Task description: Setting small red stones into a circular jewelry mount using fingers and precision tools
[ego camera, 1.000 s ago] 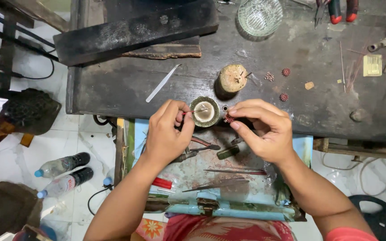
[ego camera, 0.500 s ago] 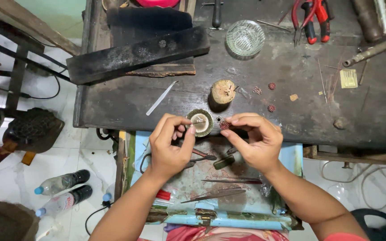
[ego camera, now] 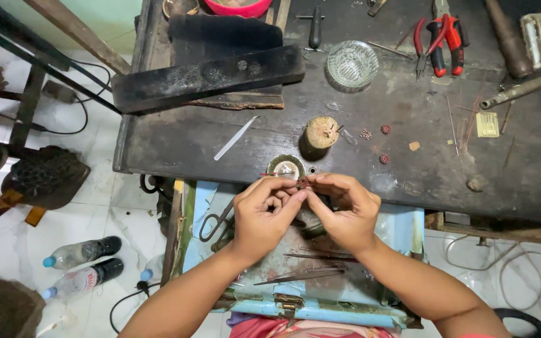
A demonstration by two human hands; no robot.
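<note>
Pinching: left hand [ego camera: 263, 216] and right hand [ego camera: 344, 213] grip a small red bead [ego camera: 303, 183], frame centre.
Risk: loosened fingertips could drop it.

The left hand [ego camera: 263, 216] and right hand [ego camera: 344, 209] are meeting at their fingertips, pinching a small reddish bead-like ornament [ego camera: 303, 183] between them at the near edge of the dark workbench [ego camera: 176, 141]. A small round tin [ego camera: 285, 166] is sitting just behind the ornament.

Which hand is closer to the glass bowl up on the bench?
Right. The right hand sits almost straight below the glass bowl; the left hand lies farther off, below and to its left.
</note>
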